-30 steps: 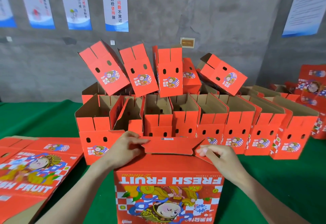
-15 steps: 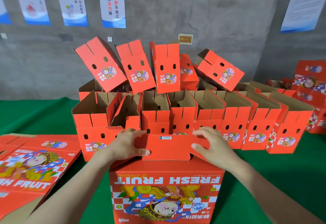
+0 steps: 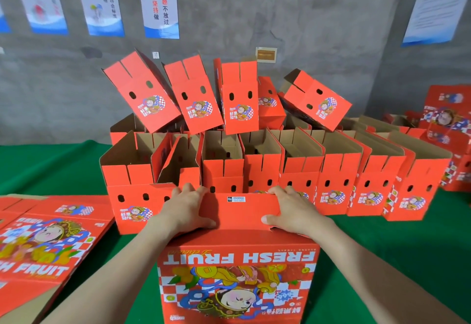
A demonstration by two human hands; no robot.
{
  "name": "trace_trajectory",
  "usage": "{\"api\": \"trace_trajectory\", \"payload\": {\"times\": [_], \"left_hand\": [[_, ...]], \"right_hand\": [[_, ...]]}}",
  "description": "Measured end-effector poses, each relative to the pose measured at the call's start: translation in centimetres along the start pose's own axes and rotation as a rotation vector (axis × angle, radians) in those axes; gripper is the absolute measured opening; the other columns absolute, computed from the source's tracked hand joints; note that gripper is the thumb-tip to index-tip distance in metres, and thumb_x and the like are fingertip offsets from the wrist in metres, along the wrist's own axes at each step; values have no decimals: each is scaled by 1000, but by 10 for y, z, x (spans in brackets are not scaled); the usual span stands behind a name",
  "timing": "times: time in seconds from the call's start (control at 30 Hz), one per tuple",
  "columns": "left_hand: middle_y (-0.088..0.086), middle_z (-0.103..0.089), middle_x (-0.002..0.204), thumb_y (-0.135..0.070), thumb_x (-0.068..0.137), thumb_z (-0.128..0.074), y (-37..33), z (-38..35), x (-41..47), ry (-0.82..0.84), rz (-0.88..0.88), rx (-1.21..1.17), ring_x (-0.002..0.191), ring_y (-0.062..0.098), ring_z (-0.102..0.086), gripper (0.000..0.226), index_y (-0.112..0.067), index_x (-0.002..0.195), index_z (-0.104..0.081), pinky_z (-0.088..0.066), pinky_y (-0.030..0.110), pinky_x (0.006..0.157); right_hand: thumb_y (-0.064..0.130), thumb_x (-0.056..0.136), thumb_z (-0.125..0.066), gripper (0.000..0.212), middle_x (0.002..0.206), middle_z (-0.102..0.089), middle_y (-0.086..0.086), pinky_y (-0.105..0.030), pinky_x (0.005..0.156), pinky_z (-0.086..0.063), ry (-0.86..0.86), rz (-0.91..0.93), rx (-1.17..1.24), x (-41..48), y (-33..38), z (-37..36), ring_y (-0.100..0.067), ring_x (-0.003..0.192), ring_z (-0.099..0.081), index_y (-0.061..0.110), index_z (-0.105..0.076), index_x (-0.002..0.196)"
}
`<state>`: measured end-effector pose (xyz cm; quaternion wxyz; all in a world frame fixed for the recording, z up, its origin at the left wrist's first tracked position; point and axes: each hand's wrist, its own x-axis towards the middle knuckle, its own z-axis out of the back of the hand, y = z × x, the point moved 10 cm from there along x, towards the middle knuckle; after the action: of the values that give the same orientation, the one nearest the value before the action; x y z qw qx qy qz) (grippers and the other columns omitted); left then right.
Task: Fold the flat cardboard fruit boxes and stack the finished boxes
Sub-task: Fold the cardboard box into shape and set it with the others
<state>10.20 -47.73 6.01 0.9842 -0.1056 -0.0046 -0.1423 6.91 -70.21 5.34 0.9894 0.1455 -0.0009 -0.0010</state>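
A red fruit box [image 3: 237, 272] printed "FRESH FRUIT" stands upside down right in front of me on the green table. Its red bottom flap [image 3: 239, 211], with a small white barcode label, lies folded over the top. My left hand [image 3: 186, 209] grips the flap's left end, fingers over the far edge and thumb on the near side. My right hand [image 3: 293, 209] grips the right end the same way. A stack of flat printed boxes [image 3: 46, 242] lies at the left.
A row of folded open-topped red boxes [image 3: 280, 170] stands behind the one I hold, with more boxes [image 3: 193, 94] tipped on top of them. Further boxes [image 3: 448, 124] sit at the far right. The green table [image 3: 382, 247] shows between them; a grey wall with posters stands behind.
Both hands have slid outward and down along the flap, pressing it from raised to nearly flat on the box. The view has dropped closer to the box.
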Motion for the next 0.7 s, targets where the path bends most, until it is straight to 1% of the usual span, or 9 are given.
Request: {"api": "trace_trajectory", "payload": {"times": [0.2,0.27,0.33,0.4,0.47,0.5,0.57,0.63,0.7], "left_hand": [[6,-40,131,-54,68,-75,3,1,3,-8,-3,-50,125,31,-35,88,-33,143,-33,-38,44,104],[7,-42,132,-53,69,-75,4,2,5,-9,-16,-83,126,31,-37,88,-30,143,-35,-36,42,106],[7,-46,134,-49,70,-77,3,6,6,-32,-42,-139,126,27,-42,85,-26,143,-39,-36,35,106],[0,-55,128,-38,71,-80,6,16,4,-105,-56,-325,120,19,-51,74,-20,136,-49,-40,21,97],[-12,-61,110,-24,73,-81,20,25,-2,-176,-14,-691,103,11,-60,60,-22,128,-56,-44,10,78],[-10,-61,106,-22,75,-79,30,24,-5,-193,39,-892,95,9,-62,57,-25,127,-56,-47,12,73],[1,-62,117,-24,82,-71,50,10,-14,-197,170,-1220,91,13,-63,50,-24,129,-54,-51,23,71],[8,-63,122,-33,88,-62,64,-13,-25,-154,271,-1390,94,17,-66,40,-20,125,-57,-55,31,70],[11,-64,123,-48,89,-51,71,-35,-34,-84,319,-1406,106,26,-64,43,-20,121,-59,-53,45,87]], "right_hand": [[58,81,-63,65,121,-42,0,-39,87,-47,-11,13,-46,3,0,0,-25,110,-54,35,-31,132],[59,83,-60,65,125,-41,0,-39,87,-47,-10,24,-46,4,0,-1,-25,111,-54,35,-29,135],[60,85,-56,66,132,-38,0,-38,88,-48,1,34,-28,4,-2,-3,-25,112,-54,36,-26,139],[60,87,-52,69,141,-34,0,-39,91,-48,17,43,-12,2,-4,-5,-26,118,-52,35,-23,144],[60,89,-51,70,147,-30,0,-40,96,-46,19,47,2,1,-6,-5,-26,124,-48,33,-22,146],[60,89,-50,70,148,-29,0,-40,98,-44,14,45,17,1,-7,-4,-26,127,-45,33,-23,147],[57,89,-52,68,150,-29,1,-37,102,-40,-7,41,80,0,-8,0,-23,131,-41,32,-26,147],[54,89,-56,68,151,-31,1,-34,103,-37,-38,38,165,-1,-10,5,-19,133,-39,29,-30,147],[51,88,-59,71,153,-30,1,-33,105,-33,-53,27,263,-1,-13,6,-18,137,-35,27,-29,148]]}}
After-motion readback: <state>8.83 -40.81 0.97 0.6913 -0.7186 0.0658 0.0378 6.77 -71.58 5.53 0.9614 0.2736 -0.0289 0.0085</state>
